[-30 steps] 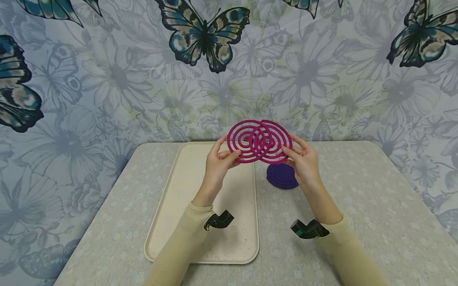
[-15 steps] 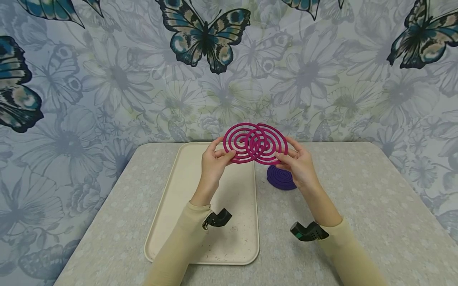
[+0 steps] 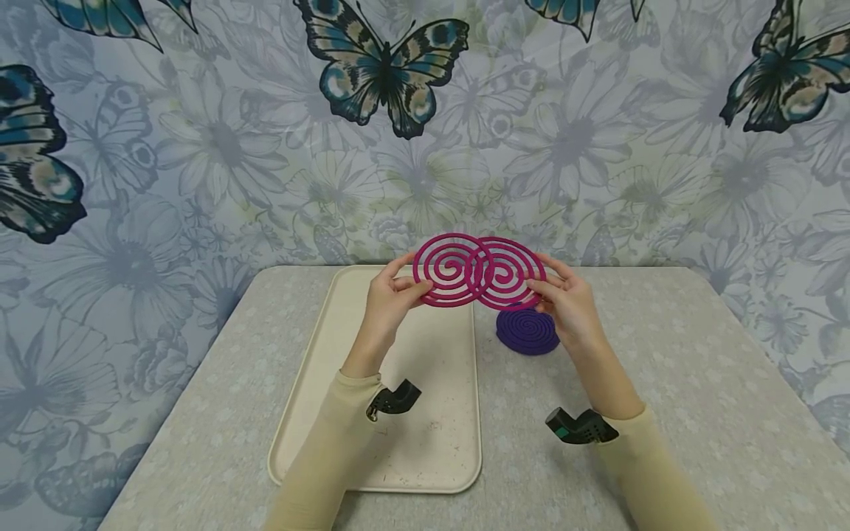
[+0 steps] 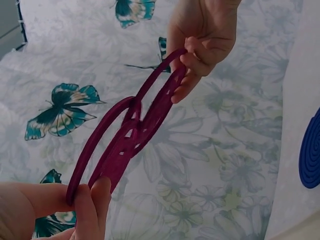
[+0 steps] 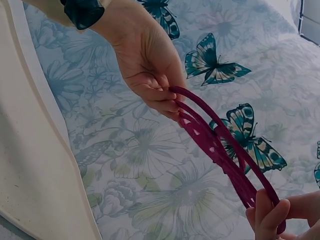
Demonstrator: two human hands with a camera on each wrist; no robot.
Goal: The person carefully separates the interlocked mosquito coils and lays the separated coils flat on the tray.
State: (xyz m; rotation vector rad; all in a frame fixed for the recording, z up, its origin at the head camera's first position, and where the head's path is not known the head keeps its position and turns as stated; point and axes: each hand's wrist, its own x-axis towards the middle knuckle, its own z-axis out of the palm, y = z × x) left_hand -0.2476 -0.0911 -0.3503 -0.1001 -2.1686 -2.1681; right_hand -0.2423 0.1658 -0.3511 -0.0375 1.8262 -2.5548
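Two magenta mosquito coils hang in the air, partly overlapping and linked in the middle. My left hand pinches the outer edge of the left coil between thumb and fingers. The right coil is gripped the same way at its outer edge by my right hand. In the left wrist view the joined coils appear almost edge-on, with gaps between their rings. The right wrist view also shows the coils bowed apart between both hands. A dark purple coil lies flat on the table, below the right coil.
A cream tray with small crumbs on it lies under my left arm. The grey patterned table reaches back to a wall covering with butterflies and flowers. Black wrist cameras sit on both sleeves.
My hands have moved apart, the left hand going left, and the coils now overlap less. They dipped slightly. More of the purple coil shows now.
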